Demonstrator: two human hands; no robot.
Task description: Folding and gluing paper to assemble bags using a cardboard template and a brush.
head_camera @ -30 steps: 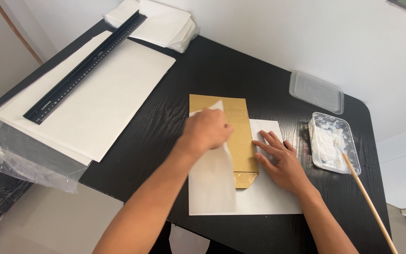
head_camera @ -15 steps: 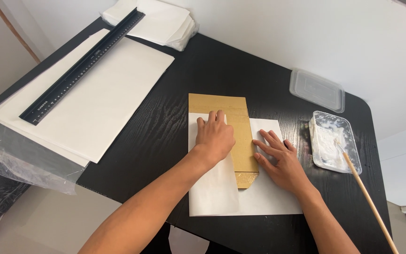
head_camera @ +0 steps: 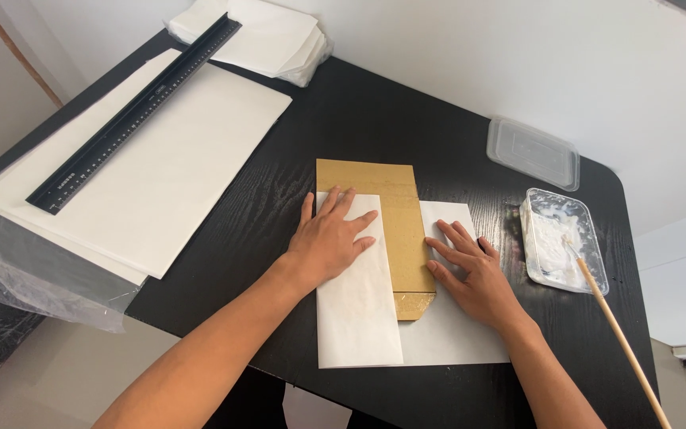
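White paper sheet (head_camera: 356, 302) folded over a brown cardboard template (head_camera: 401, 230), pressed flat under both hands near the table's front edge.

Left hand (head_camera: 331, 238) lay palm down, fingers spread and gripping nothing, on the folded left flap, whose long axis ran from the front edge toward the back of the black table (head_camera: 359, 119). Right hand (head_camera: 474, 274), equally flat and open, rested on the unfolded right part of the sheet, its fingertips touching the cardboard's right edge, so that flap lay directly beneath it. Farther right stood a plastic tray of white paste (head_camera: 553, 238) with a wooden-handled brush (head_camera: 617, 330), a clear lid (head_camera: 533, 151) behind; large white sheets (head_camera: 168, 175) and a black ruler (head_camera: 132, 115) lay toward the left edge.
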